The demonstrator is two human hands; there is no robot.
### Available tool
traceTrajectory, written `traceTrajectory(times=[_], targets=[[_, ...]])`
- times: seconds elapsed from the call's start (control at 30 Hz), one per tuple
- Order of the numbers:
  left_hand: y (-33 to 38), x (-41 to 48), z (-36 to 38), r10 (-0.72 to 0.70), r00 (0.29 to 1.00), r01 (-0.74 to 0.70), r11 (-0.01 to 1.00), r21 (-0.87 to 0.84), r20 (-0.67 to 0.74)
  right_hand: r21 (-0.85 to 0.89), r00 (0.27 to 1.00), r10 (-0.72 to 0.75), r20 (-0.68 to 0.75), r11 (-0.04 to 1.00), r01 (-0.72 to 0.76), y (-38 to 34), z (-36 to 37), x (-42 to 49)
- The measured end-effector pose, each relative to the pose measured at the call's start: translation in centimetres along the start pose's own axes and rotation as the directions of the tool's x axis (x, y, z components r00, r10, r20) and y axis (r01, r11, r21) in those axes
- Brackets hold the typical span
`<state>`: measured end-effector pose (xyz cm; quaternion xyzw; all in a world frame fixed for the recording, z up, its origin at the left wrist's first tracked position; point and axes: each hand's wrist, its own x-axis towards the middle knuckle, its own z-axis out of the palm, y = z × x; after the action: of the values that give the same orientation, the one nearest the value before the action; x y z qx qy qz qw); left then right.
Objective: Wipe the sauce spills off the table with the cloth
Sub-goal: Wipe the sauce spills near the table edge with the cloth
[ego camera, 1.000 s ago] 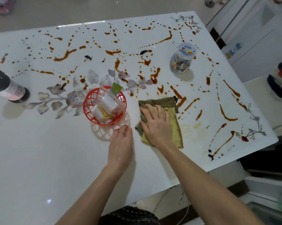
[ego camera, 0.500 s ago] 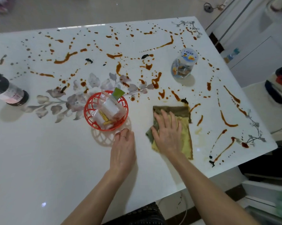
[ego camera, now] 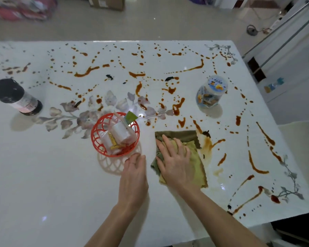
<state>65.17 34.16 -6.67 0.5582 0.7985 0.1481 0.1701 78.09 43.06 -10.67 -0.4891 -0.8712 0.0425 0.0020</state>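
A yellow-green cloth (ego camera: 194, 154) lies on the white table (ego camera: 52, 184), right of centre. My right hand (ego camera: 175, 163) presses flat on the cloth with fingers spread. My left hand (ego camera: 133, 177) rests palm down on the bare table just left of the cloth, below the red basket. Brown sauce spills (ego camera: 178, 105) run in streaks and drops over the far and right parts of the table. A smeared wet patch (ego camera: 206, 145) sits right beside the cloth's upper right corner.
A red plastic basket (ego camera: 96, 138) with wrapped packets stands left of the cloth. A black-capped bottle (ego camera: 14, 98) lies at the far left. A clear jar with a white lid (ego camera: 211, 92) stands at the back right. The table's right edge (ego camera: 292, 157) is close.
My right hand has slid the cloth to the right and a little back towards me, smearing a sauce streak at its upper right. My left hand has stayed on the table.
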Motion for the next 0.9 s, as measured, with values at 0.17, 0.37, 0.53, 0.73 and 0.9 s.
traceTrajectory(times=[0.17,0.37,0.53,0.73,0.9], targets=[[1.0,0.6,0.9,-0.05,0.995,0.038,0.99,-0.136,-0.086,0.017,0.969,-0.243,-0.043,0.97,0.244,-1.6,0.1,2.8],[1.2,1.7,1.5,-0.107,0.988,0.1,0.993,-0.065,-0.108,-0.004,0.986,-0.153,0.061,0.988,0.153,-1.0,-0.2,9.1],[1.7,2.0,1.6,-0.132,0.986,0.122,0.988,-0.09,-0.106,0.031,1.0,0.003,0.005,1.0,-0.004,-0.1,-0.1,7.1],[2.3,2.2,0.9,-0.14,0.984,0.121,0.979,-0.161,-0.112,0.067,0.902,-0.43,-0.034,0.899,0.432,-0.5,0.7,8.2],[2.6,2.6,0.8,-0.14,0.985,0.13,0.986,-0.109,-0.096,0.107,0.975,-0.223,-0.005,0.969,0.222,-1.1,-0.2,10.3]])
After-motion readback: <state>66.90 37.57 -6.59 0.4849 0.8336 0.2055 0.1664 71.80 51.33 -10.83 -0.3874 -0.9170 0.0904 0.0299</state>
